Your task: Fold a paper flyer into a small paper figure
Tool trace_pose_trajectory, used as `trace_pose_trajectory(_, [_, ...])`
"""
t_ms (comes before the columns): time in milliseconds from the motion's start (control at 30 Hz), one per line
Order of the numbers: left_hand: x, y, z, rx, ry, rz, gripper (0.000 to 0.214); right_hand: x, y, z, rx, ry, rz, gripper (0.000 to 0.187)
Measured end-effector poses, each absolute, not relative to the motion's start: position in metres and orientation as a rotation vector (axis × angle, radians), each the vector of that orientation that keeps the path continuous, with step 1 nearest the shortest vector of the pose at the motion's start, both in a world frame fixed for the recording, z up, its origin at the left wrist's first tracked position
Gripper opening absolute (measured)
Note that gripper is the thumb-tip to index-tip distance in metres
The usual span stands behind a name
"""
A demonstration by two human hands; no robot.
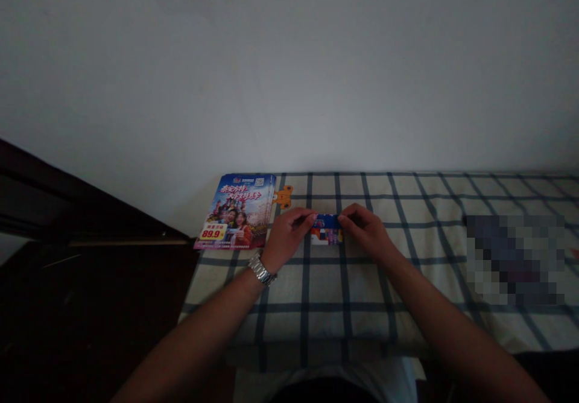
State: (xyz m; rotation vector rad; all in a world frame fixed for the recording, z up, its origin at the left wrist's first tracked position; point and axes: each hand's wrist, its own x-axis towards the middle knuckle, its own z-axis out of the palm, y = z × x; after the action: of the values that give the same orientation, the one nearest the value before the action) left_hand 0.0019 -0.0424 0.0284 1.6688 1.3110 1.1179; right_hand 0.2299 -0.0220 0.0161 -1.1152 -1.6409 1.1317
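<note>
The left hand (284,238) and right hand (366,231) pinch with closed fingers the two ends of a small, thin, blue printed paper (326,229) near the frame's middle, and uneven pressure could make it slip or crease crookedly.

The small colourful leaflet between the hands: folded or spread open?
The leaflet looks folded: a blue flap tops a paler part; the left hand and right hand pinch its ends.

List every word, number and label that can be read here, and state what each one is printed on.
"89.9": on the yellow rectangular label of the top glossy paper brochure.
Large title on that brochure's cover: Chinese characters, too blurred to read.
Blue, white and purple printed card: print too small to read.
</note>
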Motion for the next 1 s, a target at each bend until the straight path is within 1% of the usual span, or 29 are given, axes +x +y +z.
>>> trace_pose_trajectory(167, [0.0010, -0.0414, 0.0252, 1.672, 1.304, 1.105, 0.030, 0.2301, -0.0221, 0.0141, -1.151, -1.659, 1.139, 0.032])
trace_pose_trajectory(267, [0.0003, -0.0415, 0.0254, 1.713, 1.303, 1.083, 0.028, 0.2303, -0.0237, 0.0132, -1.201, -1.760, 1.119, 0.029])
trace_pose_trajectory(567, [0.0013, -0.0433, 0.0258, 1.741, 1.275, 1.027, 0.029, 0.2304, -0.0275, 0.0160, -1.280, -1.891, 0.938, 0.030])
trace_pose_trajectory(700, [0.0013, -0.0441, 0.0267, 1.708, 1.259, 1.001, 0.032, 0.2291, -0.0281, 0.0165, -1.213, -1.873, 0.982, 0.031])
trace_pose_trajectory(833, [0.0019, -0.0445, 0.0260, 1.728, 1.254, 0.988, 0.031, 0.2270, -0.0287, 0.0149, -1.170, -1.850, 1.044, 0.029])
trace_pose_trajectory(1000, [0.0030, -0.0450, 0.0238, 1.774, 1.252, 0.984, 0.027, 0.2258, -0.0294, 0.0161, -1.156, -1.888, 1.013, 0.026])
